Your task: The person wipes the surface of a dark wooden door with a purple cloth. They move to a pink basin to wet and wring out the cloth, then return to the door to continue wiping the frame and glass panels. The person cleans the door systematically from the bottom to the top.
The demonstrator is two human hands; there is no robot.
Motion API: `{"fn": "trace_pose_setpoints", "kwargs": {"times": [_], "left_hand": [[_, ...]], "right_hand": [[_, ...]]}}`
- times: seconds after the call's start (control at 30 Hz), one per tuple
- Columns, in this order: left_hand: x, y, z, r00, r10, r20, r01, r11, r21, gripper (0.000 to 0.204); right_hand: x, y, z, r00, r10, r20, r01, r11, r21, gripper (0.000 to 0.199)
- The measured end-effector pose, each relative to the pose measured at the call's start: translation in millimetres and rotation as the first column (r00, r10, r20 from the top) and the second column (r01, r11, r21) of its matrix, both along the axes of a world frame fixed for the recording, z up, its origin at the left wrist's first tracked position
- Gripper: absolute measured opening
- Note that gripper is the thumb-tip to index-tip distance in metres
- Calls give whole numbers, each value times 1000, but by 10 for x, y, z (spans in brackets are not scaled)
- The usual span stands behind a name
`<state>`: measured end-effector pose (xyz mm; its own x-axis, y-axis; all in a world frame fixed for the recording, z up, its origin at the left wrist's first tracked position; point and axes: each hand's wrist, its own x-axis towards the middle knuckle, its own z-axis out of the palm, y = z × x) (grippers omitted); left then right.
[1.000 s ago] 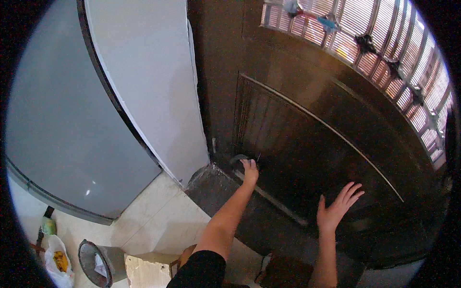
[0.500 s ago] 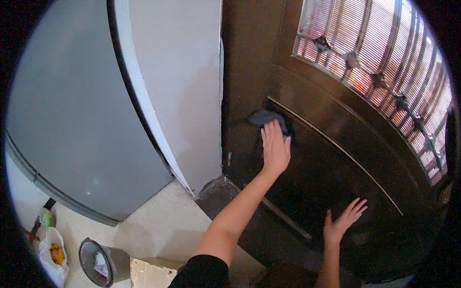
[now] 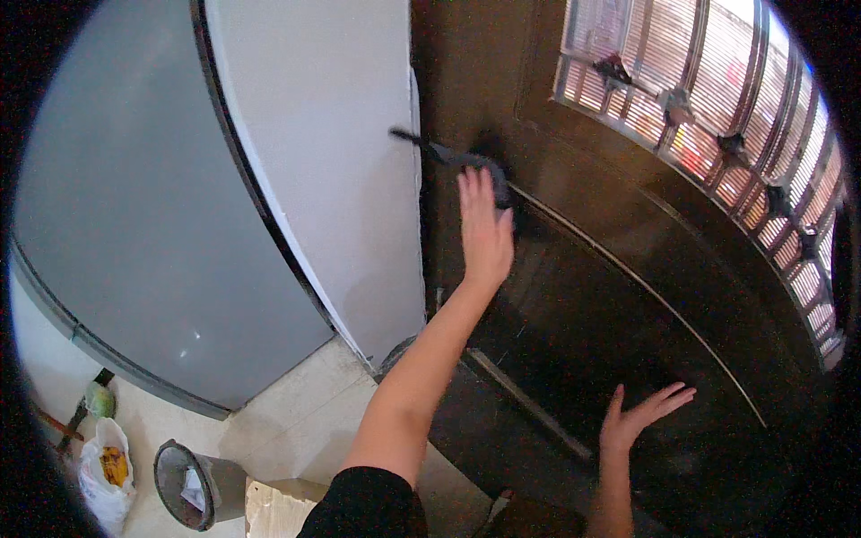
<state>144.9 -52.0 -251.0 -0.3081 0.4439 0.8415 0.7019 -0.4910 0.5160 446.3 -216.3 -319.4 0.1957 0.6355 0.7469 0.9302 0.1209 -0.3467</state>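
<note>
Head view: dark cloth (image 3: 475,166) pressed flat against dark wooden door (image 3: 628,314), high on its left part near the door's edge. Left hand (image 3: 484,233) spread over cloth, grip open-palmed, pinning it. Right hand (image 3: 641,417) lower on door, fingers splayed, holding nothing. Left of door: white wall (image 3: 323,152), small bin (image 3: 184,471) on floor.

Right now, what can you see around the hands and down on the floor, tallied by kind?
Hands on the dark door: 2, the left hand pressing a dark cloth, the right hand flat with fingers spread
Dark cloths: 1
Waste bins: 1
White plastic bags: 1
Green bottles: 1
Total: 6
</note>
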Motion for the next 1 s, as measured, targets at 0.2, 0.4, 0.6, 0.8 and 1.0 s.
{"fn": "trace_pose_setpoints", "kwargs": {"times": [0.2, 0.4, 0.6, 0.8, 1.0], "left_hand": [[43, -102, -1736, 923, 0, 385, 103, 964, -246, 59], [455, -222, -3077, 213, 165, 963, 614, 744, -263, 61], [488, -181, -2497, 423, 68, 904, 455, 847, -276, 61], [-95, 45, -2048, 864, 86, 496, 79, 950, -303, 55], [-46, -293, -1867, 892, 331, 307, -126, 836, -534, 40]], "right_hand": [[521, 115, -175, 929, -131, 347, 88, 987, 137, 76], [612, 206, -43, 849, -202, 488, 115, 972, 203, 69], [668, 193, 7, 828, -210, 520, 93, 966, 242, 70], [631, 97, 172, 797, -233, 558, 122, 966, 230, 75], [699, 38, 400, 784, -234, 576, 84, 958, 274, 71]]}}
